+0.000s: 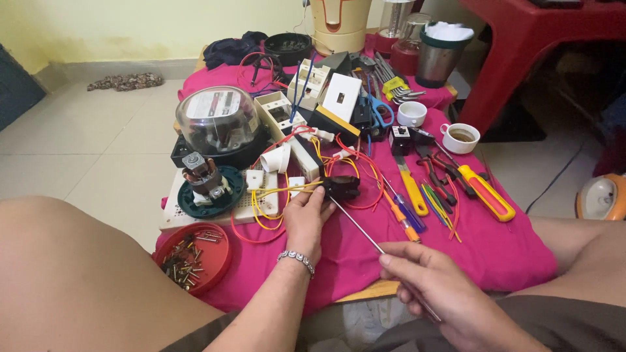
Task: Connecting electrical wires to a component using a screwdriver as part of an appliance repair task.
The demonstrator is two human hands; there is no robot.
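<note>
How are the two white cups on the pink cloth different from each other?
The cup nearer the scissors looks empty inside, while the cup at the cloth's edge holds a brown liquid. The cup nearer the scissors shows no handle from here; the other's handle points left toward the tools. The first sits farther from the person. Both are small, white, upright, and untouched by either hand.

One label is visible: a white rectangular plate with red and dark markings [218,104], set inside the clear domed cover of the meter [218,120]. The meter stands at the far left of the surface [495,254], which is draped in pink cloth. No packages, signs or screens appear elsewhere in view.
</note>
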